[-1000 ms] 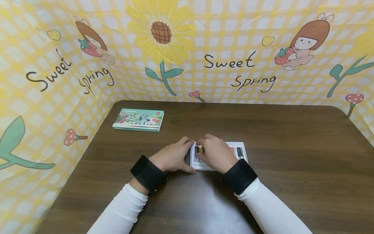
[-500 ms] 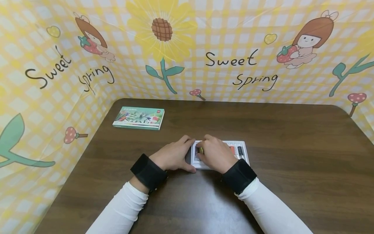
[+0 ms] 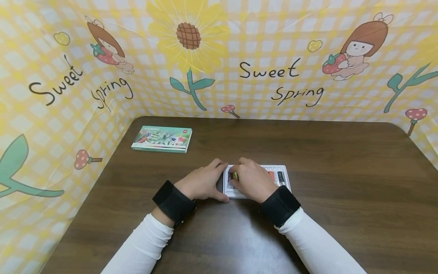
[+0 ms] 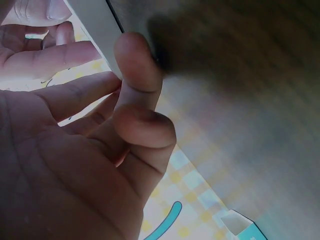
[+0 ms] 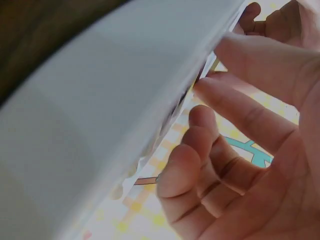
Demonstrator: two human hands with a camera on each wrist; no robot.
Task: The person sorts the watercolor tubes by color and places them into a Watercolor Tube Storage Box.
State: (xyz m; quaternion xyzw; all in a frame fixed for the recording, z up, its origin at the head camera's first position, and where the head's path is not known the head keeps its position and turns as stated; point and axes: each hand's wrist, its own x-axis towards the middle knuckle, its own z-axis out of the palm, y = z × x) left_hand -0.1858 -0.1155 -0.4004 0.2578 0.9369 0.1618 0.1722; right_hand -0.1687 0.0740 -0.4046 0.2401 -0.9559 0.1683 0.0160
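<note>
A white tray [image 3: 284, 171] of crayons lies on the table in front of me, partly hidden under my right hand. My left hand [image 3: 202, 182] grips its left end, thumb at the near corner and fingers at the far one. In the left wrist view the tray's pale side [image 4: 97, 30] runs past the curled fingertips. Reaching over the tray, my right hand [image 3: 254, 179] pinches a yellow-green crayon [image 3: 235, 176] near the left end, between thumb and index finger. An orange crayon [image 3: 272, 175] and a black crayon [image 3: 280, 177] show to the right of that hand.
A flat green box [image 3: 162, 139] with a plant picture lies at the back left of the brown table [image 3: 342, 182]. A yellow checked cloth [image 3: 267, 38] hangs round the back and sides. Both wrists wear black bands.
The right fingers have shifted slightly at the tray's left end, and the yellow-green crayon now shows between them. The left hand has kept its grip in place.
</note>
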